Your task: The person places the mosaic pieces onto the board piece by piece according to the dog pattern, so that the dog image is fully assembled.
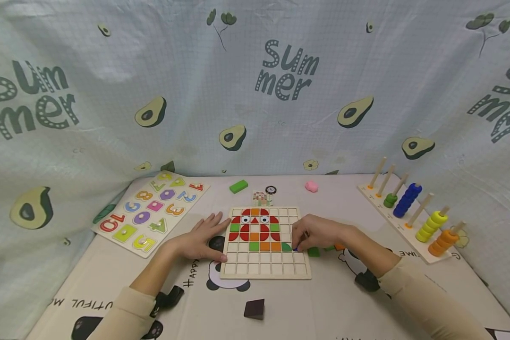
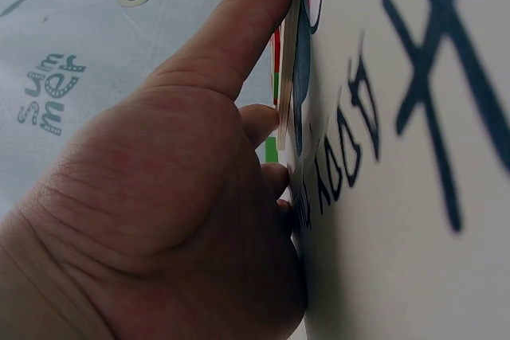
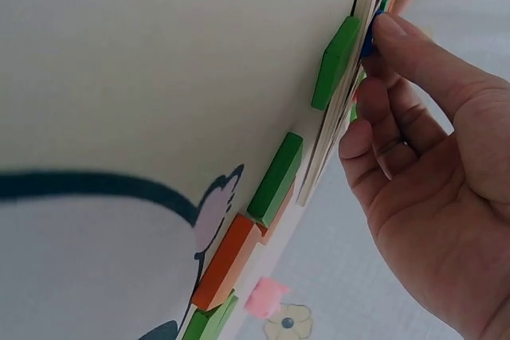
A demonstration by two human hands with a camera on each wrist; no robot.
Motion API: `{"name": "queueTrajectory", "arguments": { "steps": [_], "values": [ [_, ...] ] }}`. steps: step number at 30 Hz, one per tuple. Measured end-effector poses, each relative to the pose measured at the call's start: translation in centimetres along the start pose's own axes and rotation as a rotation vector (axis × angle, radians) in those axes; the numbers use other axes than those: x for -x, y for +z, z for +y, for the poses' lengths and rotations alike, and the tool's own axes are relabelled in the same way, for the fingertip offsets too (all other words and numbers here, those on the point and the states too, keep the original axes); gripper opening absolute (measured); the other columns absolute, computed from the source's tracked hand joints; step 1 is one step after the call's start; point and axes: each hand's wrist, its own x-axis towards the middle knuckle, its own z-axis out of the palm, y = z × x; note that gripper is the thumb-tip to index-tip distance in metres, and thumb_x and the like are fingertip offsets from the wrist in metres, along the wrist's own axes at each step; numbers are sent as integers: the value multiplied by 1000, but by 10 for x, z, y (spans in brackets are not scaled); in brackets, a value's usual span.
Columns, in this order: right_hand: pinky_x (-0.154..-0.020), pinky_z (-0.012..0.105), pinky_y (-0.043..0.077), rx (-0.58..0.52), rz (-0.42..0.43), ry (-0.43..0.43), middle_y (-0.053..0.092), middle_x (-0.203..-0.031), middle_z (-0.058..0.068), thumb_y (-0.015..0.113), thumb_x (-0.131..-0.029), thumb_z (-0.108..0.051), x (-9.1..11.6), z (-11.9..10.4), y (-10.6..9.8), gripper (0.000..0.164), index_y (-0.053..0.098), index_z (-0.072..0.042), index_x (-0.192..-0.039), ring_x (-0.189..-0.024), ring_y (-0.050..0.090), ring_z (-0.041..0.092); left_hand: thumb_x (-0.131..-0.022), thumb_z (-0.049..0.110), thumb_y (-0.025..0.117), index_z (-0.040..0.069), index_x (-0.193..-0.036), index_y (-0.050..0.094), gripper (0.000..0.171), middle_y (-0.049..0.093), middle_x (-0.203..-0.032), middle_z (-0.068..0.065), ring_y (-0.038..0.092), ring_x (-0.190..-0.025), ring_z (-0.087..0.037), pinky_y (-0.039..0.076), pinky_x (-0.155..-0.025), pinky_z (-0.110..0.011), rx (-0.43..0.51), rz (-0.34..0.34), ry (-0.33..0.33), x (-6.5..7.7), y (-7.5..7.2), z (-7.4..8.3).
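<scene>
A wooden grid board (image 1: 264, 269) lies on the table, partly filled with red, green, orange and eye-patterned tiles. My left hand (image 1: 199, 240) rests along its left edge with fingers spread, the thumb touching the lower left side. With thumb and fingertips, my right hand (image 1: 320, 232) pinches a small blue tile (image 3: 368, 42) at the board's right column. Just left of that tile sits a green rounded tile (image 1: 286, 247), ending a row of green and orange pieces. Fingers cover most of the blue tile in the head view.
Loose green tiles (image 3: 338, 61) and an orange tile (image 3: 228, 260) lie right of the board. A number puzzle (image 1: 153, 215) stands left, a peg board with coloured rings (image 1: 408, 226) right. Behind are a green block (image 1: 239, 186), pattern card (image 1: 260, 198) and pink piece (image 1: 311, 186). A dark wedge (image 1: 255, 309) lies in front.
</scene>
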Motion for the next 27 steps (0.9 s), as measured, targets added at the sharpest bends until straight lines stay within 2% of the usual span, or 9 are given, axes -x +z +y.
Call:
{"name": "queueTrajectory", "arguments": {
  "steps": [3, 5, 11, 15, 18, 22, 27],
  "values": [
    [-64, 24, 52, -6, 23, -14, 69, -91, -5, 75, -83, -11, 3, 2, -3, 13, 77, -19, -93, -75, 59, 8, -73, 67, 69, 26, -155, 16, 106, -2, -162, -6, -9, -147, -29, -4, -117, -52, -4, -1, -5, 0, 0, 0],
    [-65, 25, 52, -13, 68, 0, 70, -94, -3, 73, -85, -10, 8, 3, -9, 15, 77, -18, -97, -77, 58, 10, -72, 68, 69, 27, -155, 15, 107, -2, -162, -6, -9, -147, -28, -4, -117, -52, -6, -2, -8, 0, 0, 0],
    [-78, 31, 53, -13, 313, 93, 67, -109, 4, 71, -88, -24, 35, 13, -34, 25, 69, -20, -113, -90, 60, 13, -72, 68, 69, 27, -155, 15, 107, -2, -162, -5, -9, -147, -27, -4, -118, -51, -10, 1, -14, 1, -1, 0],
    [-84, 33, 53, -36, 409, 172, 65, -116, 8, 71, -88, -28, 57, 30, -45, 34, 65, -20, -120, -96, 61, 17, -73, 68, 68, 26, -155, 14, 107, -2, -162, -6, -9, -147, -28, -4, -118, -50, -15, -5, -11, 0, -1, 0],
    [-85, 33, 53, -60, 397, 237, 65, -117, 10, 71, -88, -20, 71, 45, -48, 34, 66, -14, -121, -100, 61, 23, -73, 68, 68, 26, -155, 14, 107, -2, -162, -6, -9, -147, -28, -4, -118, -50, -17, -7, -10, 0, -1, 0],
    [-78, 31, 52, -103, 304, 303, 68, -110, 9, 74, -84, -12, 85, 65, -48, 32, 70, -10, -115, -93, 60, 25, -74, 67, 68, 25, -155, 15, 106, -2, -162, -7, -9, -147, -29, -4, -118, -51, -13, -2, -5, 1, -1, 0],
    [-67, 27, 48, -142, 222, 303, 68, -96, 6, 78, -79, -12, 91, 79, -43, 28, 74, -12, -106, -77, 56, 19, -73, 67, 69, 26, -155, 15, 106, -2, -162, -6, -9, -147, -28, -4, -117, -51, -4, -1, -7, 0, -1, 0]
  ]
}}
